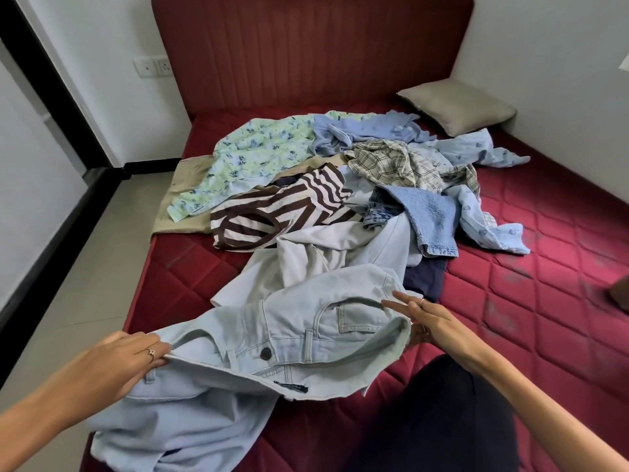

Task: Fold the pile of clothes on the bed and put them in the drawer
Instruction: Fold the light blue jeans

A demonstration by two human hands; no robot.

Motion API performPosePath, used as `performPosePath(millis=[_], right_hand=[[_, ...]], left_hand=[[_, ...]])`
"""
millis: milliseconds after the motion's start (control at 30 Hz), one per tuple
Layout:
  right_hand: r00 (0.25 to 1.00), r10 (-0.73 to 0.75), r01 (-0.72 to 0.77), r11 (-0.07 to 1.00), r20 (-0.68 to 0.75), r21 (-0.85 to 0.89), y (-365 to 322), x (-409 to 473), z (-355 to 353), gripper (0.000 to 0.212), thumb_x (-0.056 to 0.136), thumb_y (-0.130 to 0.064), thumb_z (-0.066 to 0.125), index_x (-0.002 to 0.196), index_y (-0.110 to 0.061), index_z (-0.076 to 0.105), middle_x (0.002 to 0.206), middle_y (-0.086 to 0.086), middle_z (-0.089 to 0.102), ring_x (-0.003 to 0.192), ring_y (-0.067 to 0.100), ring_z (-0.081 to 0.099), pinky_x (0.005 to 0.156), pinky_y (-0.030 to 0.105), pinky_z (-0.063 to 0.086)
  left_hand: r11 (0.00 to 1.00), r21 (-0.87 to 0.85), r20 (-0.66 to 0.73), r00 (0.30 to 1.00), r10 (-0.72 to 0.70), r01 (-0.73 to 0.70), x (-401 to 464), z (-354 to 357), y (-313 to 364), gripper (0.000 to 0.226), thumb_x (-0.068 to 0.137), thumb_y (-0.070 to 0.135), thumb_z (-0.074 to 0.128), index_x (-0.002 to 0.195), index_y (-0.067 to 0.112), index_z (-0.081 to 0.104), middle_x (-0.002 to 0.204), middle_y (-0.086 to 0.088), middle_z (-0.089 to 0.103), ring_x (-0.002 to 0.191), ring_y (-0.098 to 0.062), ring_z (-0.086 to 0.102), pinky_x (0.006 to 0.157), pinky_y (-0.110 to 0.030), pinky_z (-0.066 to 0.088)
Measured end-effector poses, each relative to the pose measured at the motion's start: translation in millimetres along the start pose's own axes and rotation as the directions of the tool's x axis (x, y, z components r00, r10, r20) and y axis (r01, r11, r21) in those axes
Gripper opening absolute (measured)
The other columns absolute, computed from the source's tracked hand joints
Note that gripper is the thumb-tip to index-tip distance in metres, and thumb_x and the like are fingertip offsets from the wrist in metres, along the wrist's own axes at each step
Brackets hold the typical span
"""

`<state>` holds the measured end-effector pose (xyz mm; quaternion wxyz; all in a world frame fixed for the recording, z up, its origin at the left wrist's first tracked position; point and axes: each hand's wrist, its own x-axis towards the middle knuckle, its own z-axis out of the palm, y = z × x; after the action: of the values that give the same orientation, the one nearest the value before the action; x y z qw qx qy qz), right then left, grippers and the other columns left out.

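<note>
Pale blue jeans (238, 345) lie across the near end of the red bed (531, 301), waistband toward me and button showing. My left hand (122, 362) grips the left end of the waistband. My right hand (429, 321) pinches the right end, two fingers stretched out over the denim. Behind the jeans spreads the pile: a brown-and-white striped top (282, 209), a green floral garment (255, 155), a plaid shirt (401, 161), a blue denim piece (429, 216) and light blue garments (367, 129). No drawer is in view.
A beige pillow (456, 107) lies at the far right by the red headboard (306, 49). A tan cloth (180, 199) hangs over the bed's left edge. Tiled floor (85, 267) runs along the left. My dark-clothed knee (439, 417) is at the bottom.
</note>
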<state>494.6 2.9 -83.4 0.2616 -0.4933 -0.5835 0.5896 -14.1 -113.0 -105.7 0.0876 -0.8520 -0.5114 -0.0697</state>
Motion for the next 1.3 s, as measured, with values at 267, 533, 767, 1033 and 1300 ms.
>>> performPosePath(millis=[267, 533, 767, 1033, 1300], right_hand=[[0.998, 0.029, -0.033, 0.997, -0.056, -0.068, 8, -8, 12, 0.045, 0.1, -0.043, 0.026, 0.131, -0.03, 0.056, 0.118, -0.013, 0.068, 0.111, 0.002, 0.062, 0.087, 0.036, 0.049], [0.997, 0.03, -0.042, 0.985, -0.07, -0.167, 14, -13, 16, 0.053, 0.097, -0.054, 0.027, 0.111, -0.03, 0.072, 0.111, -0.016, 0.07, 0.108, -0.002, 0.06, 0.09, 0.031, 0.05], [0.997, -0.077, 0.049, 0.799, -0.021, -0.599, 24, -12, 14, 0.048, 0.083, 0.007, 0.05, 0.109, -0.031, 0.061, 0.1, -0.009, 0.069, 0.073, -0.001, 0.063, 0.067, 0.01, 0.045], [0.923, -0.016, 0.13, 0.954, -0.385, 0.27, -4, -14, 5, 0.039, 0.086, 0.014, 0.03, 0.095, 0.001, 0.066, 0.085, 0.015, 0.07, 0.045, 0.019, 0.059, 0.042, 0.019, 0.048], [0.972, -0.235, 0.203, 0.789, 0.02, -0.579, -6, -29, -12, 0.04, 0.084, 0.001, 0.064, 0.108, -0.03, 0.07, 0.1, -0.023, 0.07, 0.087, -0.003, 0.064, 0.078, 0.01, 0.045]], left_hand=[[0.999, 0.028, -0.032, 0.999, 0.037, -0.036, -1, -11, 17, 0.037, 0.103, 0.041, 0.019, 0.096, 0.031, 0.055, 0.077, 0.016, 0.054, 0.074, -0.002, 0.048, 0.058, -0.021, 0.042], [0.999, 0.034, -0.064, 0.998, 0.021, -0.019, -1, -15, 23, 0.053, 0.104, 0.043, 0.011, 0.091, 0.03, 0.061, 0.08, 0.016, 0.054, 0.071, -0.001, 0.052, 0.063, -0.02, 0.035], [0.985, -0.071, -0.079, 0.984, -0.161, 0.155, -6, -12, 19, 0.049, 0.082, 0.062, 0.044, 0.064, 0.022, 0.066, 0.114, 0.0, 0.061, 0.098, -0.011, 0.058, 0.068, -0.034, 0.057], [0.923, -0.297, 0.057, 0.97, -0.237, 0.243, -40, -22, 33, 0.062, 0.091, 0.069, 0.034, 0.07, 0.026, 0.073, 0.096, 0.02, 0.066, 0.09, 0.013, 0.055, 0.077, 0.004, 0.037], [0.911, -0.301, -0.042, 0.95, -0.309, 0.283, -43, -24, 53, 0.028, 0.095, 0.059, 0.039, 0.082, 0.037, 0.05, 0.076, 0.02, 0.048, 0.066, 0.006, 0.05, 0.06, -0.006, 0.039]])
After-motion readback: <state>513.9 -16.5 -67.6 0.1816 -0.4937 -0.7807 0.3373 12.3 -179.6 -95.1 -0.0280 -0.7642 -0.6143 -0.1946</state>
